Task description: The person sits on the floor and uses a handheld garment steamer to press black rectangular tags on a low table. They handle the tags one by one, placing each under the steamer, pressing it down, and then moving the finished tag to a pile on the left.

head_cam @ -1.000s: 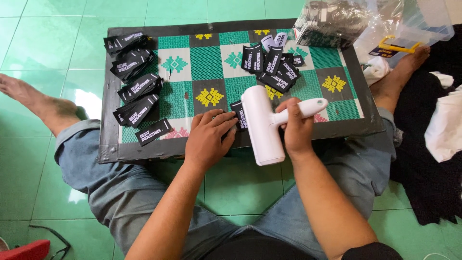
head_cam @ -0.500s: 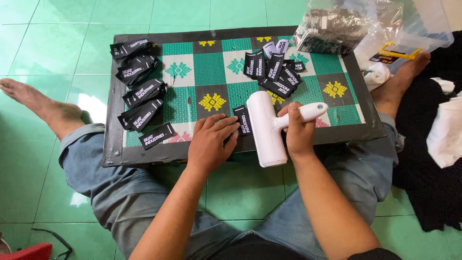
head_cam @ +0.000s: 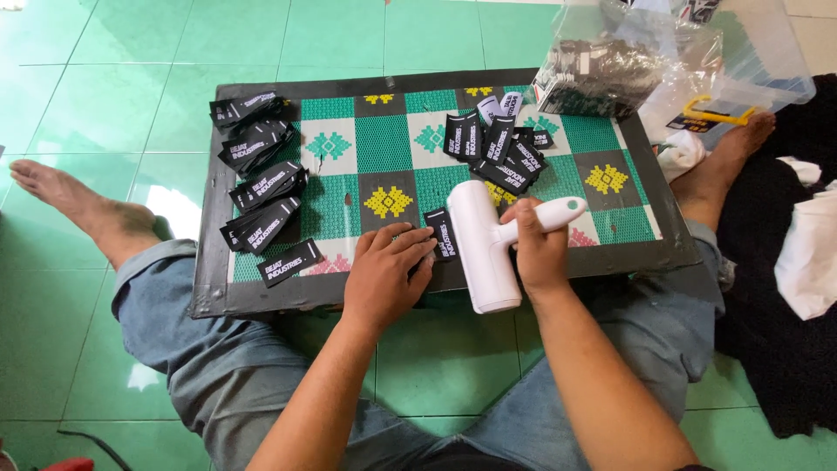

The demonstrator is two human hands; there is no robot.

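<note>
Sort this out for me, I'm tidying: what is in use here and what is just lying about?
In use: roller in right hand; black label under left hand; board; label stacks; label heap.
Lying about: plastic bag; clear tub; white cloth.

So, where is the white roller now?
In the head view, the white roller lies at the board's near edge, gripped by the right hand, beside the left hand.

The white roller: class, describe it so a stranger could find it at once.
Start at the patterned board across the person's lap. At its near edge, the right hand grips the white roller. It alone is white and bulky; the black labels around it are flat.
</note>
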